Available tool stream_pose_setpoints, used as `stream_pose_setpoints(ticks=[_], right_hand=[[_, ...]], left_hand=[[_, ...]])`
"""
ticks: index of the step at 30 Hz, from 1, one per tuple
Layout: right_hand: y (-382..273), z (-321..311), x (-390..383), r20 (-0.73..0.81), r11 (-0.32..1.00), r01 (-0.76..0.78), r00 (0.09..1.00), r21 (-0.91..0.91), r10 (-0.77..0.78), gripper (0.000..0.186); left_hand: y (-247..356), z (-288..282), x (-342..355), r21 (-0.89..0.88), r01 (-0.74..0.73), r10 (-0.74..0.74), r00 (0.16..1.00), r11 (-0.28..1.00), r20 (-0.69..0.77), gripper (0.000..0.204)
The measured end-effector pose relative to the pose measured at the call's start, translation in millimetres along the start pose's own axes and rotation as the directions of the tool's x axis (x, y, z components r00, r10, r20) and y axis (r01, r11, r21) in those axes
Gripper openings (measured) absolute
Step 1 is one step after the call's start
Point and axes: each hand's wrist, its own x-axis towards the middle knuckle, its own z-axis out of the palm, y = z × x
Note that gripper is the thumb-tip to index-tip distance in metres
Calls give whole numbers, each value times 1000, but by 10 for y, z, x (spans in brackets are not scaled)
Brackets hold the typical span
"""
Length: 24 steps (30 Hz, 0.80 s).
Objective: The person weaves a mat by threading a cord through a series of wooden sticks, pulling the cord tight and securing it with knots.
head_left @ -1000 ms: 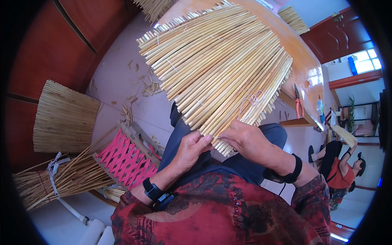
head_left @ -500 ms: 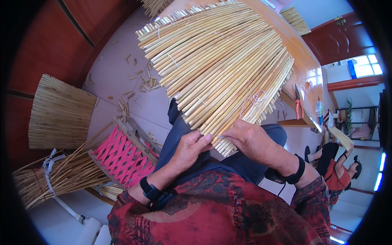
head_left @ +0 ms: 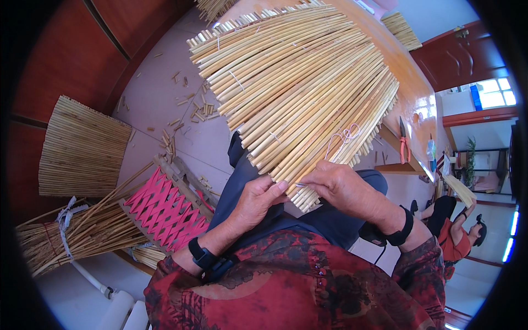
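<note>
A mat of pale reed stalks, tied side by side with short white stitches, leans from my lap against the table edge. Closed on the mat's near corner is my left hand, its thumb lying along the stalk ends. Just right of it, my right hand pinches a thin, shiny needle-like piece against the outer stalks. Its far end is hidden by the fingers. A loose loop of white thread lies on the mat beyond my right hand.
Red-handled pliers lie on the wooden table to the right. At left are a pink-strapped stool, a reed bundle and another mat. Reed offcuts litter the floor. A person sits at far right.
Both hands keep their hold at the mat's near corner. The view has shifted slightly; the mat appears a little further right. Little else differs.
</note>
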Motion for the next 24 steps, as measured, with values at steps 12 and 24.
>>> stream_pose_setpoints(ticks=[12,24], right_hand=[[-11,-34,40,-24,998,54,998,32,-54,21],[-17,-61,78,14,998,58,998,25,-59,16]], left_hand=[[17,-15,-7,-2,20,-20,1000,1000,7,35],[-9,-29,-11,10,12,-12,1000,1000,-3,36]])
